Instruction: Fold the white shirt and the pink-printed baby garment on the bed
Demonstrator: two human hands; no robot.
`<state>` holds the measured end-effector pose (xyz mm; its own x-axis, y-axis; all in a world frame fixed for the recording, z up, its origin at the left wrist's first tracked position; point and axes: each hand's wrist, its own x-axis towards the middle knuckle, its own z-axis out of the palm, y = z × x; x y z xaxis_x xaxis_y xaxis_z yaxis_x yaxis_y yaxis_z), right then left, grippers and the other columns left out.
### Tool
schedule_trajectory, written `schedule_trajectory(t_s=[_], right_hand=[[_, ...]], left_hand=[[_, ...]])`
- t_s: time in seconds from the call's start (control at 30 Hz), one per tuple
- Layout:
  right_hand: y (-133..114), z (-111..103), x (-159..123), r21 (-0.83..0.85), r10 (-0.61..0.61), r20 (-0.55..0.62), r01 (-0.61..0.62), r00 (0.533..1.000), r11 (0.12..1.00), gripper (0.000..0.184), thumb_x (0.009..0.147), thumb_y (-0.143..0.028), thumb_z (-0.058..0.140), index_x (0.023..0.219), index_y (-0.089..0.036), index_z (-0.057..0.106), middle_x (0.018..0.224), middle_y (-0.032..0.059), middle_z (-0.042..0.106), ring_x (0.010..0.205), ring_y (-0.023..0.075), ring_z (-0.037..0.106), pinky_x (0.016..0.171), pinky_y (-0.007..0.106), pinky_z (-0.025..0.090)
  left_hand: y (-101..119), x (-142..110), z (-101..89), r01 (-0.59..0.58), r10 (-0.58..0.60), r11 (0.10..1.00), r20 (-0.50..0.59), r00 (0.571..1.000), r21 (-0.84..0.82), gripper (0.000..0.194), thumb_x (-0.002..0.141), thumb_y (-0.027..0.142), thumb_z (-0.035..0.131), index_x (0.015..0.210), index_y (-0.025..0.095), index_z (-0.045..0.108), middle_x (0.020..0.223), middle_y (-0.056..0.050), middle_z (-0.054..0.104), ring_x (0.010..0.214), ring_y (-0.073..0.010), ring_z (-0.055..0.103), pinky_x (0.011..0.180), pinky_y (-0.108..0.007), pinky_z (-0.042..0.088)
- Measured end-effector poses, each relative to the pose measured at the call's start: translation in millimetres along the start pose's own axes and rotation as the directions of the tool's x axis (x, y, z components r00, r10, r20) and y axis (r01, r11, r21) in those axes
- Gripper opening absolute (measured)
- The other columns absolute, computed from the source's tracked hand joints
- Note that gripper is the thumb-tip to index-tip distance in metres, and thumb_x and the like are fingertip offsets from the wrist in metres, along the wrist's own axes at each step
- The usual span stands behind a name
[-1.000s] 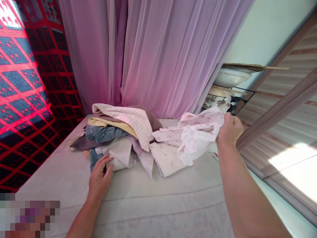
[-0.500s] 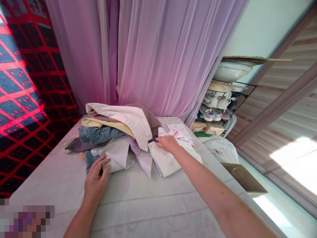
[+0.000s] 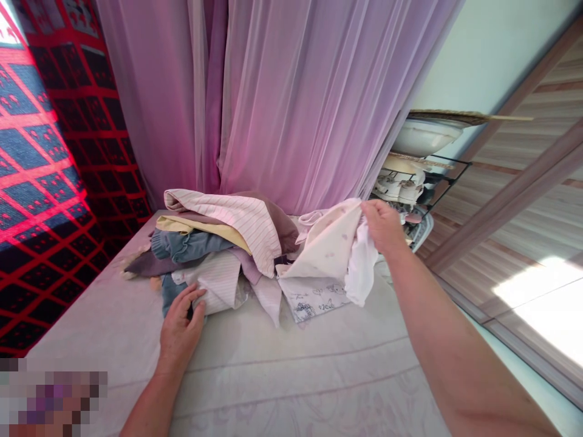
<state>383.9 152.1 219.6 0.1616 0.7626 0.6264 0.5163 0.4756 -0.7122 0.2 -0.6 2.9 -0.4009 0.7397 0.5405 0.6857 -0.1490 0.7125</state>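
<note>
My right hand (image 3: 383,226) pinches the upper edge of a white printed garment (image 3: 330,246), holding it raised and slanting. White ruffled fabric (image 3: 361,267) hangs below that hand. Under the lifted cloth lies a light piece of clothing with dark drawings and lettering (image 3: 319,297). My left hand (image 3: 183,312) rests against a grey-white striped garment (image 3: 213,276) at the front of the clothes pile, thumb apart from the fingers. Blue-grey elastic-waisted clothing (image 3: 191,243), a yellow cloth (image 3: 180,225) and a pink-and-white striped garment (image 3: 228,212) are heaped above it.
The clothes lie on a bed-like surface with a pale sheet (image 3: 273,376). Purple curtains (image 3: 291,109) hang behind it, and a red-and-black checked cloth (image 3: 68,152) on the left. To the right stand a shoe rack (image 3: 449,182) and a wooden wardrobe door (image 3: 514,200).
My right hand has moved right and up, lifting the white printed garment and uncovering the lettered piece beneath. My left hand stays by the striped garment. The view has shifted slightly.
</note>
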Motion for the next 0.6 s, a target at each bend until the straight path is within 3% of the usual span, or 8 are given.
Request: schedule_trajectory(t_s=[0.07,0.23,0.3,0.37,0.43,0.5,0.57,0.6], right_hand=[[-23.7,-20.0,5.5,0.151,-0.018,-0.058,0.026,0.998,0.988,0.033,0.076,-0.051,0.063,0.065,-0.021,0.053,0.055,-0.0069,0.044,0.053,0.0112,0.042,0.053,0.025,0.036],[-76.6,-46.6,-2.5,0.303,-0.172,0.01,0.161,0.985,0.939,0.033,0.08,-0.051,0.065,0.064,-0.025,0.051,0.054,-0.0051,0.042,0.054,0.0133,0.046,0.051,0.025,0.037],[-85.2,-49.4,-4.7,0.333,-0.127,0.081,0.093,0.989,0.938,0.032,0.079,-0.052,0.065,0.067,-0.025,0.054,0.055,-0.0047,0.046,0.053,0.013,0.048,0.049,0.024,0.038],[-81.1,-43.5,-7.6,0.311,0.009,0.204,-0.074,0.979,0.948,0.032,0.074,-0.052,0.069,0.069,-0.023,0.057,0.057,-0.0046,0.051,0.05,0.0115,0.049,0.047,0.023,0.039],[-62.4,-25.7,-15.4,0.173,0.204,0.381,-0.287,0.902,0.942,0.033,0.067,-0.048,0.074,0.068,-0.02,0.057,0.057,-0.0043,0.055,0.048,0.0104,0.049,0.046,0.023,0.04],[-31.8,3.6,-30.0,-0.104,0.405,0.557,-0.423,0.725,0.9,0.031,0.064,-0.045,0.074,0.062,-0.019,0.056,0.052,-0.005,0.054,0.047,0.0111,0.05,0.045,0.022,0.039],[3.2,39.7,-48.5,-0.341,0.462,0.668,-0.312,0.584,0.887,0.021,0.065,-0.037,0.072,0.066,-0.018,0.062,0.058,-0.0036,0.06,0.057,0.0132,0.057,0.052,0.022,0.042],[19.4,58.2,-57.3,-0.446,0.478,0.672,-0.206,0.566,0.871,0.017,0.065,-0.033,0.072,0.067,-0.018,0.065,0.065,-0.002,0.065,0.066,0.0146,0.061,0.059,0.022,0.044]], left_hand=[[0.5,0.1,-0.3,0.001,-0.001,1.0,0.004,1.0,-0.002,0.034,0.083,0.044,0.048,0.098,0.02,0.067,0.12,-0.01,0.064,0.111,-0.0257,0.06,0.097,-0.041,0.047],[1.0,0.3,-1.2,0.013,-0.012,1.0,0.012,1.0,-0.025,0.034,0.083,0.044,0.049,0.098,0.019,0.067,0.121,-0.011,0.064,0.111,-0.0264,0.06,0.099,-0.042,0.046],[0.5,0.3,-1.1,0.016,-0.015,1.0,0.014,1.0,-0.025,0.034,0.083,0.044,0.049,0.098,0.019,0.067,0.122,-0.011,0.063,0.111,-0.0266,0.06,0.099,-0.043,0.046],[-0.5,0.2,-0.6,0.015,-0.014,1.0,0.016,1.0,-0.023,0.034,0.083,0.044,0.049,0.098,0.019,0.067,0.122,-0.011,0.063,0.112,-0.0264,0.06,0.099,-0.042,0.046],[-1.7,0.0,0.3,0.011,-0.011,1.0,0.012,1.0,-0.022,0.034,0.082,0.044,0.049,0.098,0.02,0.067,0.121,-0.01,0.063,0.112,-0.026,0.06,0.1,-0.042,0.046],[-3.0,-0.1,1.4,0.007,-0.007,1.0,0.006,1.0,-0.02,0.034,0.082,0.044,0.049,0.098,0.02,0.067,0.121,-0.01,0.064,0.112,-0.0261,0.06,0.1,-0.042,0.046],[-4.2,-0.1,2.3,0.0,0.0,1.0,0.004,1.0,-0.018,0.035,0.083,0.044,0.049,0.099,0.019,0.067,0.12,-0.011,0.064,0.111,-0.0264,0.06,0.099,-0.043,0.046],[-4.7,-0.1,2.6,-0.002,0.002,1.0,0.003,1.0,-0.017,0.035,0.083,0.044,0.049,0.099,0.019,0.067,0.12,-0.011,0.064,0.111,-0.0264,0.06,0.099,-0.043,0.046]])
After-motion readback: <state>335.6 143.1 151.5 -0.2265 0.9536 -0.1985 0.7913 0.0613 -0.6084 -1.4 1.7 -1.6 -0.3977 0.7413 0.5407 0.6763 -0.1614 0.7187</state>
